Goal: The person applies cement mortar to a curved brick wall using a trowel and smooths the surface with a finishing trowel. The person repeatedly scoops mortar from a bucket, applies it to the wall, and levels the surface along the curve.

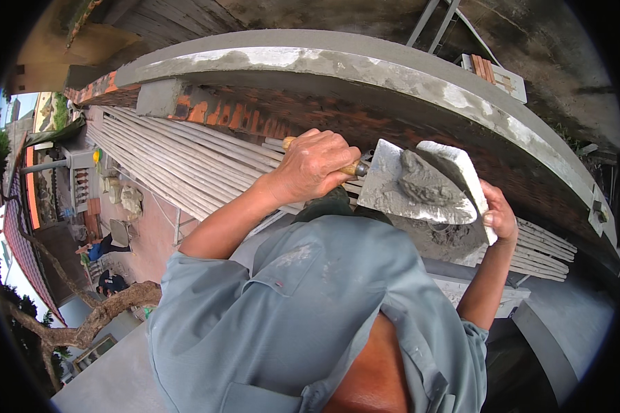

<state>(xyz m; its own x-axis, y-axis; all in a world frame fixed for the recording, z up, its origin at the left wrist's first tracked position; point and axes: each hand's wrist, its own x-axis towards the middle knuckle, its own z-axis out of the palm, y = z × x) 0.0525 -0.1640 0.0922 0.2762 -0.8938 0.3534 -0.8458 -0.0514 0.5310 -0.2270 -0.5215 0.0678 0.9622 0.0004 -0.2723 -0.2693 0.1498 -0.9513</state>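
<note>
My left hand (pixel 311 165) is wrapped around the wooden handle of a trowel (pixel 382 184). A lump of wet grey mortar (pixel 424 180) sits on the trowel's flat, mortar-smeared blade. My right hand (pixel 499 212) grips the edge of a thin white board (pixel 467 168), which stands tilted against the blade's right side. Its fingers curl around the far side, with the thumb on the near face. Beneath the blade and board, more grey mortar (pixel 441 237) shows, partly covered; I cannot make out what holds it.
A long ledge (pixel 310 60) with patchy grey render runs across the far side, above a brick wall face (pixel 220 113). Pale poles (pixel 186 148) lie side by side below me. Bricks (pixel 482 67) rest beyond the ledge. A tree branch (pixel 96 320) and two people are far left below.
</note>
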